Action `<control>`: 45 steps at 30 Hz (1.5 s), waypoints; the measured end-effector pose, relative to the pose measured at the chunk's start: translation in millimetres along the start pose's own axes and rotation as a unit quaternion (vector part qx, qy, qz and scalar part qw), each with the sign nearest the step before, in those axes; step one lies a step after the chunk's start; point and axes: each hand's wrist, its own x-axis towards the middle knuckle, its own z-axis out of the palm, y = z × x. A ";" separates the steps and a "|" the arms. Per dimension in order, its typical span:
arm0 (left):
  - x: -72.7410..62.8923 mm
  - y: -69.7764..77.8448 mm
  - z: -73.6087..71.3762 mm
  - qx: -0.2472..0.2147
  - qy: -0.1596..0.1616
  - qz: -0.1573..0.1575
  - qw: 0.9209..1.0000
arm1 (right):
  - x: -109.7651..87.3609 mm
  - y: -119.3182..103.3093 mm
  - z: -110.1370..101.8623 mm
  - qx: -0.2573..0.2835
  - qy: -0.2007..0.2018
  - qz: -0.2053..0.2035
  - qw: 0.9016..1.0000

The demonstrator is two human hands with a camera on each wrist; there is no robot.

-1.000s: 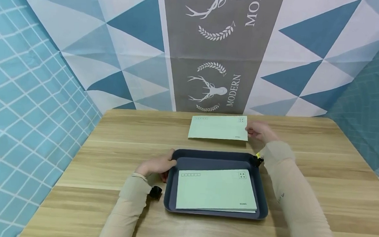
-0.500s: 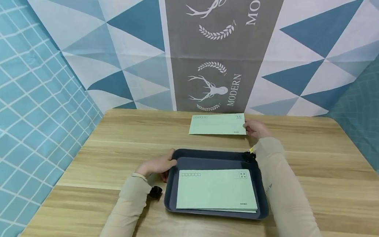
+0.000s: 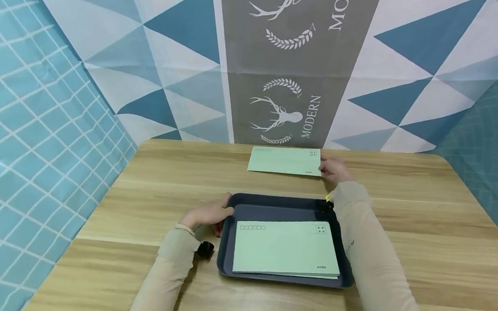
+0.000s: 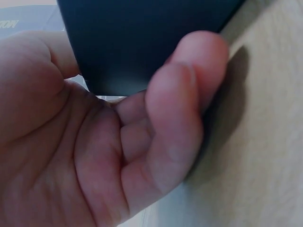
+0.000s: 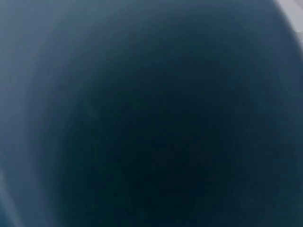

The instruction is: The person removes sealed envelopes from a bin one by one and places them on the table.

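Observation:
In the head view, a dark blue tray (image 3: 276, 213) holds a small stack of pale green envelopes (image 3: 287, 248). My left hand (image 3: 207, 214) grips the tray's left side near its far corner, thumb over the rim. The left wrist view shows that hand's curled fingers (image 4: 175, 109) under the dark tray wall (image 4: 128, 52). Beyond the tray, one more pale green envelope (image 3: 284, 161) lies close over the table by the far edge. My right hand (image 3: 335, 170) pinches its right end. The right wrist view is filled by a dark, blurred blue surface.
A wood-grain table (image 3: 161, 168) carries everything. Its far edge meets a patterned backdrop (image 3: 277, 56) with deer prints, and a blue gridded cloth (image 3: 29, 135) hangs along the left. My right forearm (image 3: 376, 261) passes over the tray's right rim.
My right hand has moved slightly left and away with its envelope, which now lies flatter near the table's far edge. My left hand has stayed on the tray.

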 end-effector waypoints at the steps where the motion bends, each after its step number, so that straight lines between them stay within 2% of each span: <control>1: 0.2 0.3 -0.5 -0.002 -0.002 -0.004 1.000 | 0.5 0.2 0.0 0.008 0.006 -0.001 1.000; 5: 0.9 1.2 -1.8 -0.004 -0.002 -0.013 1.000 | 3.4 1.4 -0.4 -0.002 0.018 -0.009 1.000; 8: 1.0 1.1 -1.5 -0.005 -0.003 -0.017 1.000 | 3.5 2.2 -0.4 -0.052 0.022 -0.015 0.998; 11: 0.2 0.9 -1.0 -0.006 -0.002 -0.027 1.000 | 2.1 2.1 0.9 -0.092 0.020 -0.039 0.995; 14: -0.5 0.5 -0.5 -0.005 0.001 -0.036 0.999 | -0.9 0.9 3.3 -0.154 0.006 -0.080 0.985; 16: -1.0 0.3 -0.4 -0.004 0.004 -0.039 0.999 | -3.1 -0.6 5.8 -0.228 -0.004 -0.101 0.968; 17: -1.1 -0.1 -0.5 -0.004 0.005 -0.040 0.999 | -3.8 -1.3 7.1 -0.274 -0.005 -0.108 0.956; 20: -1.4 -0.9 -0.8 -0.005 0.007 -0.041 0.999 | -4.6 -3.7 12.5 -0.402 -0.015 -0.127 0.907; 23: -1.6 -1.5 -1.0 -0.005 0.006 -0.039 0.999 | -3.0 -4.4 17.2 -0.500 -0.002 -0.124 0.857; 25: -1.8 -1.7 -1.1 -0.004 0.004 -0.035 0.999 | -2.1 -4.0 19.3 -0.533 0.004 -0.117 0.838; 26: -1.9 -1.6 -1.2 -0.004 0.004 -0.032 0.999 | -2.0 -3.8 20.0 -0.542 0.006 -0.113 0.833; 32: -1.7 0.8 -1.7 -0.004 0.002 -0.017 1.000 | -3.5 -5.4 20.9 -0.542 0.008 -0.098 0.835; 39: -1.0 1.3 -1.4 -0.005 0.000 -0.008 1.000 | -3.3 -8.0 21.1 -0.576 -0.014 -0.090 0.812; 45: -2.1 -1.5 -1.2 -0.014 0.005 -0.002 1.000 | -5.3 -12.5 24.3 -0.563 -0.044 -0.083 0.821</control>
